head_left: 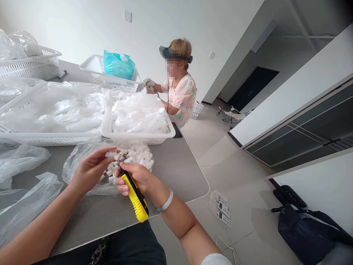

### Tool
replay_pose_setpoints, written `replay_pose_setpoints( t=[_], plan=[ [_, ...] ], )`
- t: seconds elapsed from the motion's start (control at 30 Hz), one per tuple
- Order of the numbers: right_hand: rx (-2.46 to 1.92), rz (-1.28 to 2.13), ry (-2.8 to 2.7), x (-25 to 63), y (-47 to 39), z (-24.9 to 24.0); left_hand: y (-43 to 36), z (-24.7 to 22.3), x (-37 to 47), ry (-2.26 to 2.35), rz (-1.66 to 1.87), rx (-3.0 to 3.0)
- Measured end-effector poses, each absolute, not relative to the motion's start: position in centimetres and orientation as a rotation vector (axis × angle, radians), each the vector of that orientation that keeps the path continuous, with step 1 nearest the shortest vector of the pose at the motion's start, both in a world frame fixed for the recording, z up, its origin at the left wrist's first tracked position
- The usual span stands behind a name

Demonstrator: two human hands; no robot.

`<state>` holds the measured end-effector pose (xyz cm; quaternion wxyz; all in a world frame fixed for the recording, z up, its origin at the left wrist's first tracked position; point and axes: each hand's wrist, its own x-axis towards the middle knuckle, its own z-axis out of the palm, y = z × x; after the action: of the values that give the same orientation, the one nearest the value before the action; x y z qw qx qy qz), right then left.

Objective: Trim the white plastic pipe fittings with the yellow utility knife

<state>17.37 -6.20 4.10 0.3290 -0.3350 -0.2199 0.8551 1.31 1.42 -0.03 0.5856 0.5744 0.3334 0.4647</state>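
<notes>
My left hand (92,167) pinches a small white plastic piece (111,154) between thumb and fingertips. Wrapped round a yellow and black utility knife (136,197), my right hand (135,177) holds it with the front end up near that piece. The blade itself is too small to make out. Under and behind both hands, a clear plastic bag (72,162) lies open on the grey table (176,171), with several white tube-like pieces (146,154) in it.
White baskets (138,138) filled with clear bags stand behind my hands. A teal bag (118,65) sits in a farther basket. A person (182,92) with a head-worn device is at the table's far side. Loose plastic bags (30,198) lie at the left. A dark phone-like object (177,130) lies near the right edge.
</notes>
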Motion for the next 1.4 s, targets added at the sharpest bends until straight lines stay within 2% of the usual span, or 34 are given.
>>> replay_pose_setpoints(
  t=[0.27, 0.7, 0.87, 1.03, 1.1, 1.17, 1.4],
  plan=[
    [-0.813, 2.262, -0.471, 17.2, -6.0, 3.1, 1.8, -0.2, 0.8, 0.832, 1.128, 1.755],
    [-0.705, 2.326, -0.157, 17.7, -6.2, 4.9, 2.2, -0.5, 0.8, 0.766, 1.134, 1.893],
    [-0.616, 2.282, -0.184, 17.8, -6.4, 4.6, 2.0, -0.7, 1.0, 0.766, 1.162, 1.752],
    [-0.619, 2.231, -0.421, 17.8, -6.2, 4.0, 1.2, 0.0, 1.6, 0.745, 1.164, 1.248],
    [-0.658, 2.088, -0.626, 18.1, -6.4, 3.7, 1.1, 0.4, 1.7, 0.737, 1.108, 1.048],
    [-0.74, 1.801, -0.876, 18.7, -6.7, 3.4, 1.2, 0.8, 1.7, 0.729, 1.035, 0.92],
    [-1.467, 0.345, -1.668, 20.8, -7.0, 2.8, 1.5, 0.8, 1.3, 0.646, 0.849, 0.878]
  ],
)
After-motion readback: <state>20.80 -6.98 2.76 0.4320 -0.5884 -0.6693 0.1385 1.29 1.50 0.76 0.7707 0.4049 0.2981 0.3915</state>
